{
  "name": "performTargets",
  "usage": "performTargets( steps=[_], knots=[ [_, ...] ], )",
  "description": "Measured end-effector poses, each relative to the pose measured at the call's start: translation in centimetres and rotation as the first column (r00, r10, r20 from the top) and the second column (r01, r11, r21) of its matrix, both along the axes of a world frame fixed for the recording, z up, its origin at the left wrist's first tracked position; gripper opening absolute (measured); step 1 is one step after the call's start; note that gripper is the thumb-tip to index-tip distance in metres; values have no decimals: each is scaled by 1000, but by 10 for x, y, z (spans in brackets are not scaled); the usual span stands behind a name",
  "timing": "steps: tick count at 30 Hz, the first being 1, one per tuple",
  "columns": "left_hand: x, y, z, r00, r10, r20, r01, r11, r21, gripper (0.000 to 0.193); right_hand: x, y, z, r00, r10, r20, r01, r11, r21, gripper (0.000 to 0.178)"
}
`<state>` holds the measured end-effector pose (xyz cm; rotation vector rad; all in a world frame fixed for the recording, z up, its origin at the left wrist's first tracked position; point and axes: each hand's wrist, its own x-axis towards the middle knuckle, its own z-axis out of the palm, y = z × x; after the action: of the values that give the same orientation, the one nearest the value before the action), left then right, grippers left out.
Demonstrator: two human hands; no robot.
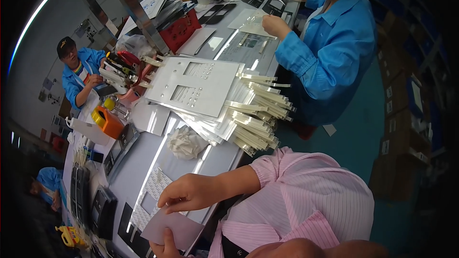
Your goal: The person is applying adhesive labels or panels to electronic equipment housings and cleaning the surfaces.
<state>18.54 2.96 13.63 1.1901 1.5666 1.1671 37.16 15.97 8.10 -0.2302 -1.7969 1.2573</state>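
A thin pale pinkish sheet lies between my hands at the near edge of the table. My left hand grips its lower edge, with the thumb on top and the other fingers mostly hidden. At the sheet's upper edge, my right hand has its fingers curled and pinched together. Partly under the sheet and right hand is a white patterned backing sheet with a rectangular cut-out. A black panel lies beside it.
Grey-white panels with cable strips form a stack, its strips overhanging the table edge. Crumpled paper sits nearer me. An orange container and tools stand beyond. A co-worker in blue handles a sheet on the right; another person sits opposite.
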Motion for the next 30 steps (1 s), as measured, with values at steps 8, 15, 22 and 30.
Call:
performTargets(
  steps=[8,15,22,30],
  knots=[
    [12,8,-36,974,225,13,-220,962,-162,45,-18,15,-20,918,-386,-93,366,731,576,29],
    [2,3,-55,947,311,80,-295,942,-160,57,-49,19,-30,932,-362,25,251,693,676,38],
    [-18,3,-80,911,375,169,-343,920,-191,72,-63,18,-36,933,-358,32,254,721,644,34],
    [-45,-18,-87,896,220,385,-234,972,-12,73,-79,10,-10,974,-127,-185,185,920,344,15]
  ],
)
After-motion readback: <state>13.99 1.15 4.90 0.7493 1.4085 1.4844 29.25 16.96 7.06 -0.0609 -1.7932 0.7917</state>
